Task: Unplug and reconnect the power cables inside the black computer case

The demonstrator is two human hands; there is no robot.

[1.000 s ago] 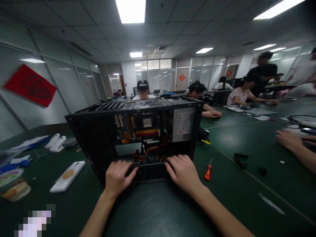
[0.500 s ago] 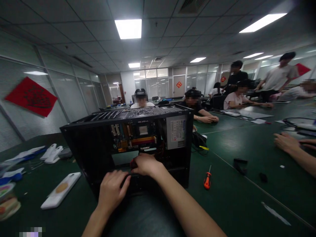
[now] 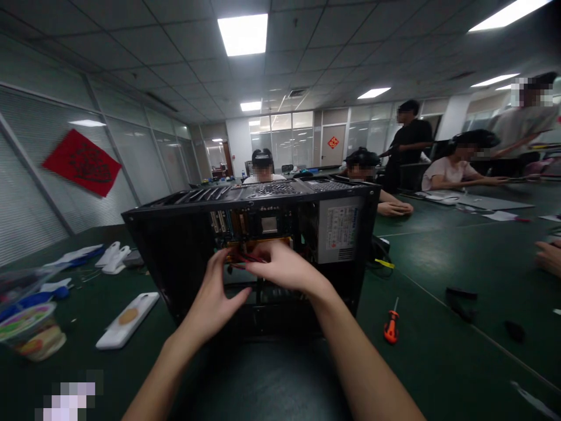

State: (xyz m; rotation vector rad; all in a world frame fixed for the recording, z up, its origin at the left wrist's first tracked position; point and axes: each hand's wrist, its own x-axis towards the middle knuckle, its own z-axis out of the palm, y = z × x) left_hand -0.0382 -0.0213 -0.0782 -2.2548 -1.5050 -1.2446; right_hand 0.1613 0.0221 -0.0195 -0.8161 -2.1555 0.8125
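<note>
A black computer case [image 3: 144, 251] stands in front of me with its side off, showing the motherboard [image 3: 241, 225] and a silver power supply [image 3: 342, 228] at the upper right. My right hand [image 3: 287, 266] reaches inside with its fingers closed around a bundle of red and dark cables [image 3: 249, 257]. My left hand [image 3: 214, 298] is beside it at the case opening, thumb spread away from the fingers; its fingertips are near the left end of the cables. Whether they touch is blurred.
An orange screwdriver [image 3: 391, 327] lies right of the case, near dark scraps [image 3: 460, 301]. To the left are a white phone-shaped object [image 3: 127, 321] and a plastic cup [image 3: 33, 333]. Other people sit and stand around the green table [image 3: 429, 245]; a co-worker's hand [image 3: 547, 254] rests at the far right.
Both hands have risen from the case's lower edge to below the motherboard. The red cables now show in my right hand, and my left hand has spread its thumb. The view has shifted left.
</note>
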